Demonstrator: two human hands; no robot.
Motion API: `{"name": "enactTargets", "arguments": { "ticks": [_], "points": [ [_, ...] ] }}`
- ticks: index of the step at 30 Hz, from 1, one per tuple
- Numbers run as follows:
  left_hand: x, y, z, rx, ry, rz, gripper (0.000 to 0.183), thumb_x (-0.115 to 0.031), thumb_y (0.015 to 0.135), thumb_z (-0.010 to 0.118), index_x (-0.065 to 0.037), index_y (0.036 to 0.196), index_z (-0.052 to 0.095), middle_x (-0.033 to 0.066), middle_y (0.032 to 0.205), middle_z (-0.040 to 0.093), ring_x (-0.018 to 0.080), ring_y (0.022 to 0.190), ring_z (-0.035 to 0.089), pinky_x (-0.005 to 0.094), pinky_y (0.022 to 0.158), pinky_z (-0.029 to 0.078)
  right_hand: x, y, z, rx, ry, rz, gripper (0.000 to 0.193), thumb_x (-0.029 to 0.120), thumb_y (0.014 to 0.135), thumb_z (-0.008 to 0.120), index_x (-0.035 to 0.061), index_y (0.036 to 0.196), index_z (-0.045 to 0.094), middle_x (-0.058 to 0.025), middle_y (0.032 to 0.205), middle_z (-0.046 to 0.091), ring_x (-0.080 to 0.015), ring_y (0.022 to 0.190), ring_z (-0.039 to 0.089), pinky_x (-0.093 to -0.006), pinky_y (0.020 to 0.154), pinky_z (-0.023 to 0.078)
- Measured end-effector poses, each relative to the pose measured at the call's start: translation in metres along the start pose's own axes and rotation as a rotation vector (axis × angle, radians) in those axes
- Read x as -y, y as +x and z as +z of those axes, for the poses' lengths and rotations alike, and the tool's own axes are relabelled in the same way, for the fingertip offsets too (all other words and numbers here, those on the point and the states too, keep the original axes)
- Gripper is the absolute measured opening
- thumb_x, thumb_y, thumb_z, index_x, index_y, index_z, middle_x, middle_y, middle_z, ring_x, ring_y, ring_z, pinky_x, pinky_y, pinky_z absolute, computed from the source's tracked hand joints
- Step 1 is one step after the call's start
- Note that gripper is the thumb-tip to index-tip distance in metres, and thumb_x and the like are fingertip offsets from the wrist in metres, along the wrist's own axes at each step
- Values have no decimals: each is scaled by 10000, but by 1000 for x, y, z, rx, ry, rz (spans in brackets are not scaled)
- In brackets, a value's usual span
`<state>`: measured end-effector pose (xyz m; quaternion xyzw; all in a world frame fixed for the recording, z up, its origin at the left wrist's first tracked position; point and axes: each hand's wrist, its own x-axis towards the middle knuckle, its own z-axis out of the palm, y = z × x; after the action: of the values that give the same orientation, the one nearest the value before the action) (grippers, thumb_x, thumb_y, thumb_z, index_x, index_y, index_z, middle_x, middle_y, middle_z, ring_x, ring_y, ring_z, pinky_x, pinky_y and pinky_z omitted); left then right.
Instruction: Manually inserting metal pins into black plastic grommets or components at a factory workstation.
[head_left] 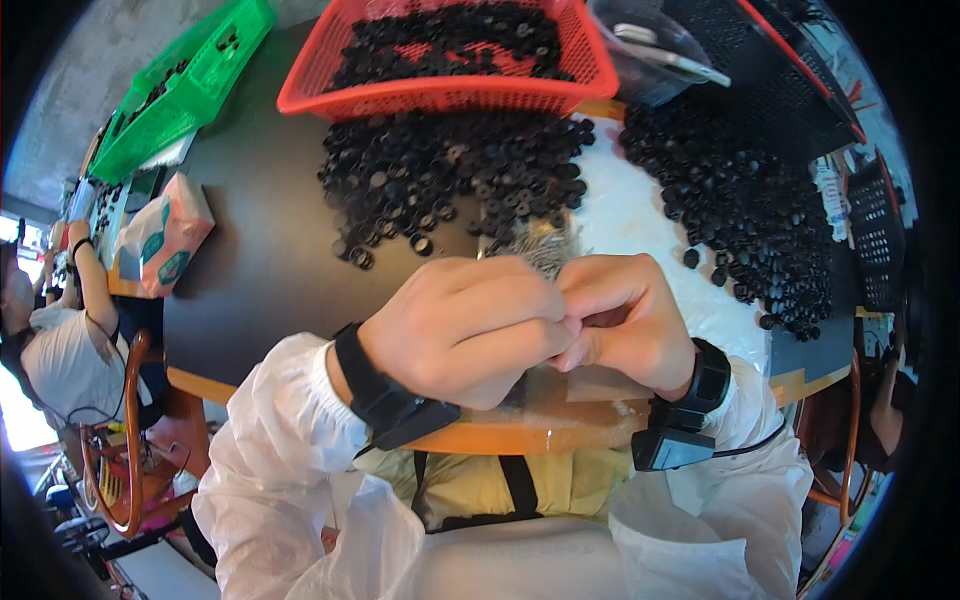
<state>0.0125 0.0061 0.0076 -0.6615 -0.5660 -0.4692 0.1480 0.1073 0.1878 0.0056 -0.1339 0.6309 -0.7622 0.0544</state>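
Above the near edge of the table, my left hand [465, 325] and my right hand [630, 315] meet fingertip to fingertip. Both are closed in a pinch, and whatever lies between the fingers is hidden by them. Just beyond the hands lies a small heap of thin silvery metal pieces [540, 245]. Behind that spreads a pile of small round black parts [430, 170], some ring-shaped. To the right, a second pile of black rounded parts [750, 215] rests partly on a white sheet [610, 205].
A red basket [440, 98] of black parts stands at the back, beside a clear tub [650, 75]. Black crates [875, 235] are at the right. At the left are a tissue pack [170, 235], a green basket [185, 105] and another person [75, 345] seated.
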Motion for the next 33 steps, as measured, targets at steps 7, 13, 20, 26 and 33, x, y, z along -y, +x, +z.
{"name": "enactTargets", "arguments": {
  "ticks": [7,13,20,26,33],
  "points": [
    [11,0,-4,-34,231,-86,385,-66,639,790,-71,1009,684,54,878,574,235,744,600,327,631,517,11,11,-17,-135,-271,-30,270,97,726,796,33,974,714,-78,890,656,-188,835,612,-314,758,478],
    [18,-4,-13,-68,332,-259,357,-28,702,773,-79,1040,670,81,938,537,244,833,550,323,732,468,20,14,-77,-691,-1675,-294,260,156,729,748,90,979,716,-21,884,642,-242,882,558,-347,767,474],
    [29,-2,-13,29,323,-355,155,-103,696,727,-101,835,659,51,804,559,269,788,543,354,698,450,12,17,-83,-534,-1611,-352,246,157,738,731,81,968,695,-48,898,618,-263,901,553,-376,814,451],
    [29,-5,-14,169,370,-339,172,-41,676,697,-104,833,667,40,800,571,254,795,539,351,711,429,-19,30,-60,-369,-1412,-343,239,111,757,705,70,990,671,-66,913,643,-279,945,569,-388,843,466],
    [42,-10,-23,286,321,-286,254,-149,645,798,-134,886,719,8,815,563,232,782,537,353,702,440,-16,28,-59,-345,-1361,-264,217,72,773,688,44,986,659,-93,925,646,-302,893,596,-372,809,486]
  ]
}}
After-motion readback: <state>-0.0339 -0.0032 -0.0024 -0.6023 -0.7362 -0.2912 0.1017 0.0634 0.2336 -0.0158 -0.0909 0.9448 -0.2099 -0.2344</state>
